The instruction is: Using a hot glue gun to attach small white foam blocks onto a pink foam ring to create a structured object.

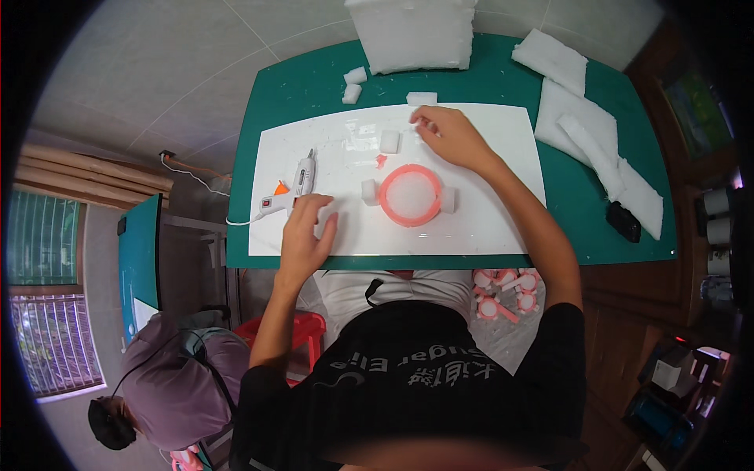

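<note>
Green table (314, 90) | black shirt (408, 408) (pale lettering (444, 369)) | left hand (305, 242) near glue gun (304, 174)

Around the Room's Edges

A barred window (55, 337) stands at far left; a co-worker in a purple top (177, 381) is at lower left, near a red stool (310, 328). Brown wooden cabinetry (636, 306) lines the right.
</note>
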Action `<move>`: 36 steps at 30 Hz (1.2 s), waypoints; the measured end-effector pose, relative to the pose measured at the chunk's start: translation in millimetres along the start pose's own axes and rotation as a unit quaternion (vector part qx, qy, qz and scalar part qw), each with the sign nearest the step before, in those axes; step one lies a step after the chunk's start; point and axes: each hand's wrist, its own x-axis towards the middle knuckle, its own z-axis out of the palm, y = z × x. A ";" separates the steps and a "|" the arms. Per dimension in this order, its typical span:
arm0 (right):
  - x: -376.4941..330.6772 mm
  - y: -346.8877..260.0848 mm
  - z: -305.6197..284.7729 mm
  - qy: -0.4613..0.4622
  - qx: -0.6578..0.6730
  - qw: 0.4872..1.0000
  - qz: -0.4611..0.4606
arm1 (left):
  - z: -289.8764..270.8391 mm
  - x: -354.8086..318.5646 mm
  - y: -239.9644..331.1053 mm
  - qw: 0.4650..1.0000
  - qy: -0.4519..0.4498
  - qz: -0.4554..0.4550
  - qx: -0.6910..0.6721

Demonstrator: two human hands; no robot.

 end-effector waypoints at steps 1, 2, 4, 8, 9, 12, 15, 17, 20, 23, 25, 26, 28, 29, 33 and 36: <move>7.8 -2.5 3.7 -0.029 0.002 1.000 0.000 | -1.2 -0.5 -6.6 1.000 0.005 0.001 0.000; 9.4 -5.2 5.4 -0.031 0.004 0.999 -0.010 | -4.7 0.7 -15.0 0.999 0.029 0.009 0.037; 17.2 -16.2 11.4 -0.054 -0.037 0.998 -0.001 | -20.2 -0.1 -35.6 0.995 0.061 0.007 0.078; -1.6 -25.5 3.2 -0.073 -0.033 0.997 0.017 | -51.5 -0.8 -79.2 0.980 0.011 0.020 0.198; -10.5 -24.0 0.5 -0.095 -0.037 0.995 0.012 | -55.2 0.3 -89.1 0.978 -0.008 0.019 0.208; -33.0 -19.8 -3.1 -0.159 -0.060 0.985 0.038 | -57.3 6.7 -108.2 0.977 -0.065 0.028 0.200; -43.4 -21.8 -3.7 -0.228 -0.072 0.969 0.057 | -56.3 20.6 -116.8 0.975 -0.116 0.023 0.187; -47.9 -28.5 -3.5 -0.257 -0.072 0.962 0.061 | -56.3 25.7 -118.4 0.976 -0.105 0.039 0.188; -49.5 -47.7 0.9 -0.233 -0.082 0.968 0.038 | -59.1 25.5 -119.7 0.972 -0.079 0.060 0.213; -47.7 -71.0 -4.4 -0.243 -0.039 0.961 0.125 | -61.8 24.5 -123.0 0.974 -0.071 0.077 0.200; -46.7 -88.0 -8.1 -0.249 0.032 0.947 0.202 | -59.6 20.7 -126.6 0.976 -0.066 0.082 0.189; -48.0 -97.3 -8.4 -0.251 0.024 0.947 0.198 | -58.7 18.5 -129.4 0.978 -0.061 0.077 0.183; -54.2 -113.2 -8.0 -0.181 0.034 0.973 0.140 | -55.1 13.2 -133.9 0.986 -0.047 0.102 0.126; -58.3 -120.5 -5.4 -0.185 0.033 0.973 0.134 | -55.7 9.3 -136.3 0.986 -0.039 0.098 0.127; -76.5 -140.1 5.9 -0.015 -0.024 0.999 0.027 | -66.0 -2.5 -140.5 0.985 0.064 0.154 0.043; -83.4 -140.8 12.0 0.039 -0.028 0.999 0.022 | -74.6 -13.2 -131.2 0.975 0.141 0.170 -0.001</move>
